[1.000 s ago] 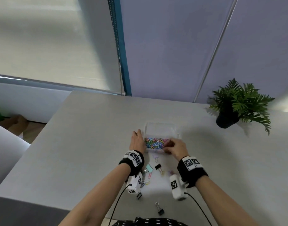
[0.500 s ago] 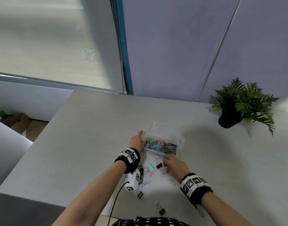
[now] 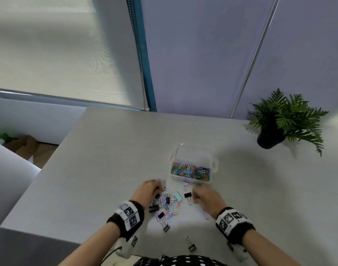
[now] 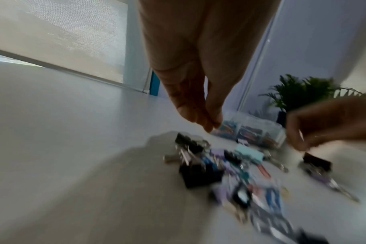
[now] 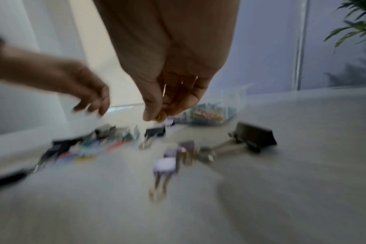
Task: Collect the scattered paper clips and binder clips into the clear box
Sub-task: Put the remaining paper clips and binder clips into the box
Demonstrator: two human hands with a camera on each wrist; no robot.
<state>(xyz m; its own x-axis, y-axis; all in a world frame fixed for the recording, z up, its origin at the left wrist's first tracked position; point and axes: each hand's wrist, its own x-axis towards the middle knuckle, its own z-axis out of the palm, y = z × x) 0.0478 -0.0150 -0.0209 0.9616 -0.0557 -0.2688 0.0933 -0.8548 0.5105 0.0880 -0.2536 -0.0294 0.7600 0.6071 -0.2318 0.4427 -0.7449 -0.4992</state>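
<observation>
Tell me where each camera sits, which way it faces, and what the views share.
Head: above, looking forward and down at the table; both forearms, left hand, right hand.
Left wrist: low, along the left hand toward the scattered clips.
Right wrist: low, along the right hand; the left hand at left.
Shared: clear box, plant.

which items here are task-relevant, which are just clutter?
Job:
clear box, already holding paper clips
scattered clips on the table
stray black binder clip near the table edge

Not job:
potted plant
roller blind
</observation>
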